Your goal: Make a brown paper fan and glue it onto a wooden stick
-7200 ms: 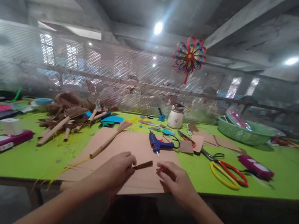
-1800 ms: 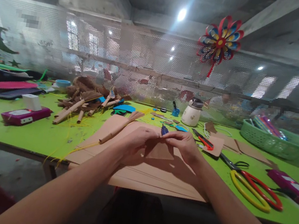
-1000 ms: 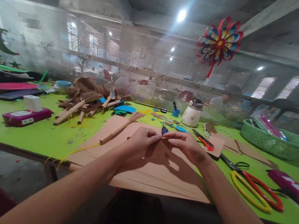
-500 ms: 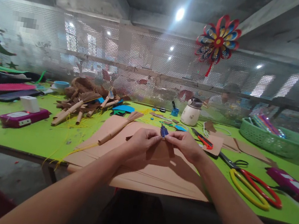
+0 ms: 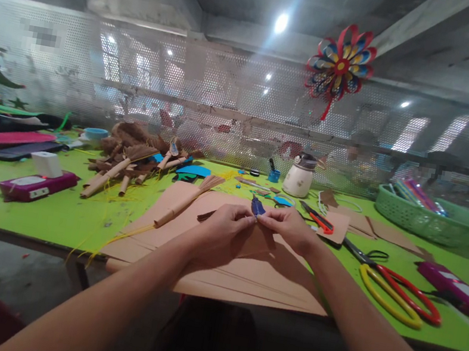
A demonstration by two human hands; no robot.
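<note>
My left hand (image 5: 220,226) and my right hand (image 5: 289,229) meet over the middle of the table, fingertips pinched together on the top edge of a small brown paper piece (image 5: 255,241). The piece hangs down between the hands above a stack of brown card sheets (image 5: 244,274). A thin brown stick (image 5: 205,215) pokes out to the left behind my left hand. The blue tip of a glue gun (image 5: 258,206) shows just beyond my fingertips.
A small paper broom (image 5: 186,206) lies on the card at left, with a pile of more brooms (image 5: 128,160) behind. Large red-and-yellow scissors (image 5: 396,289), a red cutter (image 5: 317,216), a white jar (image 5: 300,176), a green basket (image 5: 430,219) and magenta boxes (image 5: 35,186) stand on the green table (image 5: 51,210).
Earlier my left hand held a brown stick with the right hand apart. Both hands now pinch the small brown paper piece; over the last second they barely move.
</note>
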